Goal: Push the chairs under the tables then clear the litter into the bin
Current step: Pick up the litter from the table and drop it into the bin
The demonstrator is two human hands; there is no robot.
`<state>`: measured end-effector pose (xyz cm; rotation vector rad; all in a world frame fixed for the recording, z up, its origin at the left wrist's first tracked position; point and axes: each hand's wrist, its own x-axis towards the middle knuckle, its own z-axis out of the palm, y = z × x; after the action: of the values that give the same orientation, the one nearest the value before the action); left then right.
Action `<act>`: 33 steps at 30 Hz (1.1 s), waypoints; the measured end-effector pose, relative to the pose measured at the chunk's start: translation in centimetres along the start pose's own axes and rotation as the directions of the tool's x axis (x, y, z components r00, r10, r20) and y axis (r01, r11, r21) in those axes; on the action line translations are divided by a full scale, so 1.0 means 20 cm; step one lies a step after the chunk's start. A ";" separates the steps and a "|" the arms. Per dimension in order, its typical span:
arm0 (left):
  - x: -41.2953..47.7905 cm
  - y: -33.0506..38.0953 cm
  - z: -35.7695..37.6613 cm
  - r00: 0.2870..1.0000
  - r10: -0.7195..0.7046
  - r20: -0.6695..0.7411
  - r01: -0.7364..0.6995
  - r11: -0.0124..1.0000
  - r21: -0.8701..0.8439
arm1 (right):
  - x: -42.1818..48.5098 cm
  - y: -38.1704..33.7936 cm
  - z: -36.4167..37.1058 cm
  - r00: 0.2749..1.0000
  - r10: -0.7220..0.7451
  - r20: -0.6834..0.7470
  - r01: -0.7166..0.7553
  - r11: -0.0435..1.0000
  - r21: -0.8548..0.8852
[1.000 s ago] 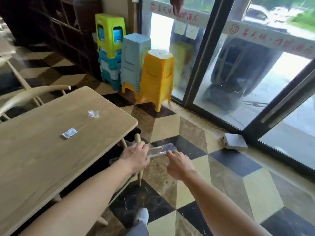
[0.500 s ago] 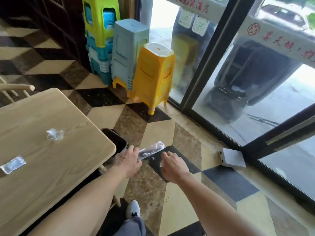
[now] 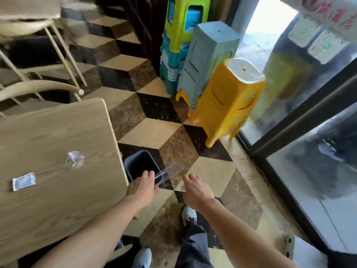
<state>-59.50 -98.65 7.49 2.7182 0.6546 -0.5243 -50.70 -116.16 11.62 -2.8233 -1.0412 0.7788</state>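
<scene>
Both arms are bare, with no sleeves, watch or rings on the left hand (image 3: 143, 187) or the right hand (image 3: 195, 191). At the bottom of the frame are dark trousers (image 3: 193, 246) and white shoes (image 3: 189, 212) with dark marks.

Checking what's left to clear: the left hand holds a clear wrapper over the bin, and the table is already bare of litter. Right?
Not quite. The head view shows two bits of litter on the table. The left hand does hold the clear wrapper by the bin.

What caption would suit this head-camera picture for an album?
Left hand holds a clear wrapper over the bin beside the table; two scraps remain on top.
</scene>
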 end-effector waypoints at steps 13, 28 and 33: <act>0.39 0.19 0.13 0.829 -0.547 0.116 0.552 0.769 -0.323 | 0.85 0.25 -0.13 0.938 -0.236 0.256 0.245 0.970 -0.002; 1.20 -0.20 0.83 0.632 -0.764 0.129 0.723 0.521 -0.454 | 1.78 0.10 0.68 0.923 -0.202 0.328 0.166 0.977 0.133; 1.50 -0.39 1.17 0.523 -0.828 0.204 0.780 0.367 -0.507 | 2.09 0.02 1.03 0.930 -0.173 0.323 0.113 0.974 0.196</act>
<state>-44.81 -89.15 -27.17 1.6950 1.8819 -0.3150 -32.87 -93.61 -25.09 -2.4868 -1.1376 1.3020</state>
